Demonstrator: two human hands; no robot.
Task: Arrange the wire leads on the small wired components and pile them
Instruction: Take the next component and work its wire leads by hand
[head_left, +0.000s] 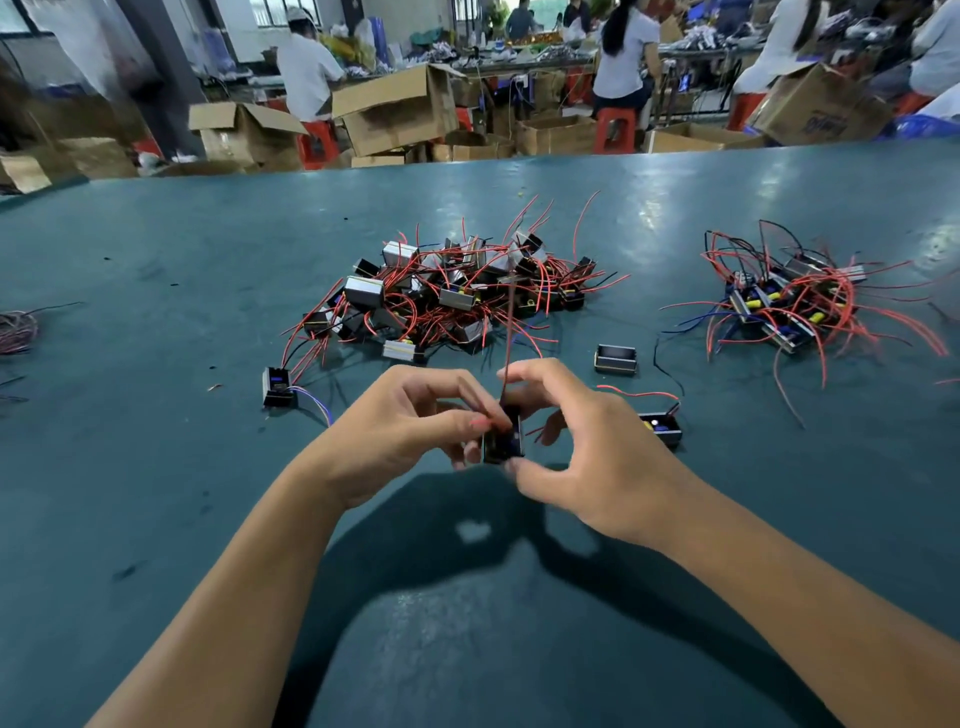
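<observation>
A small black wired component (503, 441) is held above the green table between both hands. My left hand (410, 421) pinches it and a red lead from the left side. My right hand (576, 441) grips it from the right, with thumb and forefinger at the base of a red wire (508, 332) that stands straight up. Behind them lies a large heap of components with red and black leads (452, 291). A second pile of components (795, 306) sits at the right.
Loose components lie around: one at the left with blue wires (278, 387), an empty black case (615, 358), and one by my right wrist (662, 428). A wire bundle (15, 330) sits at the left edge. Cardboard boxes and seated people are beyond the table.
</observation>
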